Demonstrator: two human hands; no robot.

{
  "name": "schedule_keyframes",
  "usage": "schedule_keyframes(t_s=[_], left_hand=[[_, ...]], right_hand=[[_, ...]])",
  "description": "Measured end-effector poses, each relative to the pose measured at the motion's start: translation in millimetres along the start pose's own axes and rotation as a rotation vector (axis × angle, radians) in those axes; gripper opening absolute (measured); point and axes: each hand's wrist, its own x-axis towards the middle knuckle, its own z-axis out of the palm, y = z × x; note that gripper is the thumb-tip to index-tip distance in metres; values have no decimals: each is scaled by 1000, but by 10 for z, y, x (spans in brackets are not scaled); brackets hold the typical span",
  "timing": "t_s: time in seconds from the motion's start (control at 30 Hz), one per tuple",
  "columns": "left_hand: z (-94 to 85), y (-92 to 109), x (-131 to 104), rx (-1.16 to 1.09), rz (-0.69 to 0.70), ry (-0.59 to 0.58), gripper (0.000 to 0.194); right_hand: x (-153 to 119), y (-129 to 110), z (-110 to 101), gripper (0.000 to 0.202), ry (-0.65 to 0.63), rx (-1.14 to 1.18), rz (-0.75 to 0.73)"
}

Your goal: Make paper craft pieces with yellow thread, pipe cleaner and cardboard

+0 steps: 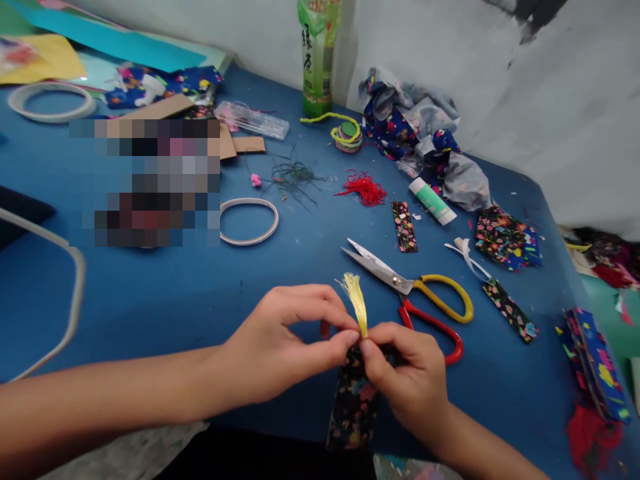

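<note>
A black floral fabric strip (354, 407) hangs below my hands near the table's front edge, and a pale yellow tassel (356, 300) sticks up from its top end. My left hand (295, 330) pinches the base of the tassel between thumb and forefinger. Closed around the top of the strip is my right hand (410, 370), its thumb against the tassel's base. The exact joint between tassel and strip is hidden by my fingertips. Just beyond my right hand lie scissors (400, 283) with one yellow and one red handle, their blades apart.
Behind are a glue stick (433, 201), red threads (366, 189), a small floral strip (404, 227) and a green tea bottle (317, 67). Crumpled fabric (415, 120) lies by the wall. A finished-looking floral strip with white ribbon (510, 310) rests right. A white ring (249, 221) lies left.
</note>
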Motion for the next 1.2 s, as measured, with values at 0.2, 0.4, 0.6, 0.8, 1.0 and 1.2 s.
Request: schedule_keyframes(t_s=[0.2, 0.4, 0.6, 0.8, 1.0, 1.2], left_hand=[[21, -3, -21, 39, 7, -9, 10], [0, -6, -54, 347, 339, 28, 6], [-12, -12, -52, 467, 397, 2, 7], [-26, -60, -45, 562, 427, -23, 10], [-26, -112, -86, 698, 538, 12, 8], [-42, -147, -118, 758, 572, -1, 9]], right_hand=[[8, -22, -1, 17, 39, -171, -163], [-4, -25, -9, 18, 44, -297, -217], [5, -16, 5, 18, 29, -347, -240], [12, 12, 12, 19, 8, -356, -230], [11, -7, 22, 20, 2, -340, -214], [13, -22, 46, 20, -25, -282, -130]])
